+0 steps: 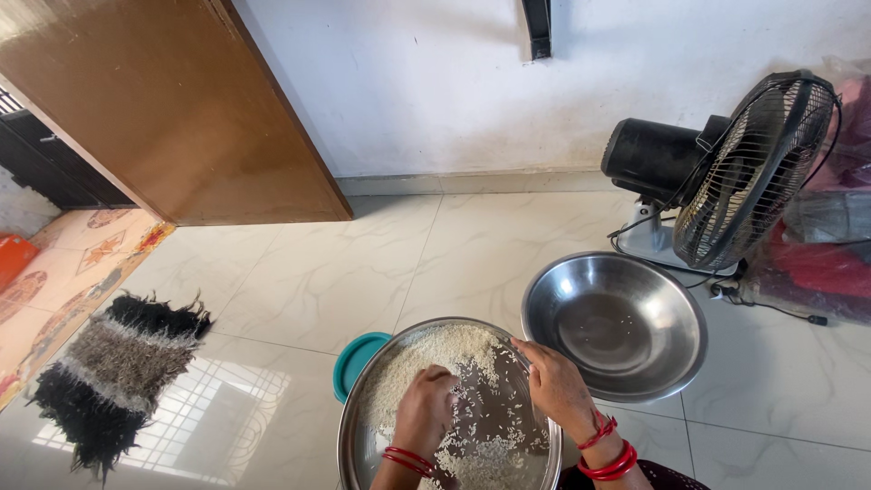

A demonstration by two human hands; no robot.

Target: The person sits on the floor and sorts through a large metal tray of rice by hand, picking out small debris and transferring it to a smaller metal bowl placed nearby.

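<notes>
A round steel plate lies low in the head view, spread with white rice. My left hand rests fingers-down on the rice in the middle of the plate, red bangles at the wrist. My right hand sits at the plate's right rim with fingers touching the grains; it also wears red bangles. Whether either hand pinches any grains is hidden. A wide steel bowl stands just right of the plate, with only a few grains inside.
A teal lid peeks out under the plate's left edge. A black table fan with its cable stands behind the bowl. A shaggy black-and-grey mat lies left, an open wooden door beyond, plastic-wrapped cloth at far right.
</notes>
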